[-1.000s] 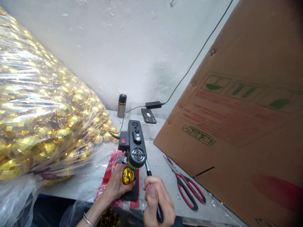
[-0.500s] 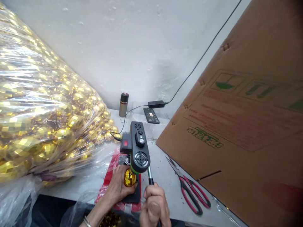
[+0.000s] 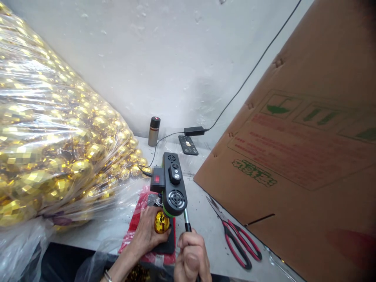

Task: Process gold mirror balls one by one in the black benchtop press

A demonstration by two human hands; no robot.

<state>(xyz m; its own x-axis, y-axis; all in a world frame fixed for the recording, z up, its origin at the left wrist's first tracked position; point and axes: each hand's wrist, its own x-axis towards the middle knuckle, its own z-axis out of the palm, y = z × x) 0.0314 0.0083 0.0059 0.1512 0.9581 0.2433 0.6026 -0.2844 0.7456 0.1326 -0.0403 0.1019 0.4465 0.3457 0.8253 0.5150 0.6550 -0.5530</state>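
My left hand (image 3: 148, 229) is closed around a shiny gold ball ornament (image 3: 161, 222), thumb and fingers on its sides. It holds the ball below the front end of a black device (image 3: 174, 184) with two round vents and small buttons on top. My right hand (image 3: 192, 252) is wrapped in a fist round the handle of a metal lever (image 3: 187, 219) at the device's right side. Under the device lie a black base (image 3: 166, 246) and a red plastic sheet (image 3: 133, 231). The lower part of the ball is hidden by my fingers and the device.
A clear bag of gold faceted balls (image 3: 73, 156) fills the left. Red-and-black scissors (image 3: 239, 239) lie to the right, beside a large cardboard box (image 3: 293, 156). Further back are a bottle (image 3: 153, 131), a phone (image 3: 188, 145) and a black power adapter (image 3: 194, 131) with its cable.
Both hands keep their hold on the ball and the lever. The whole view has shifted very slightly; nothing else has visibly moved.
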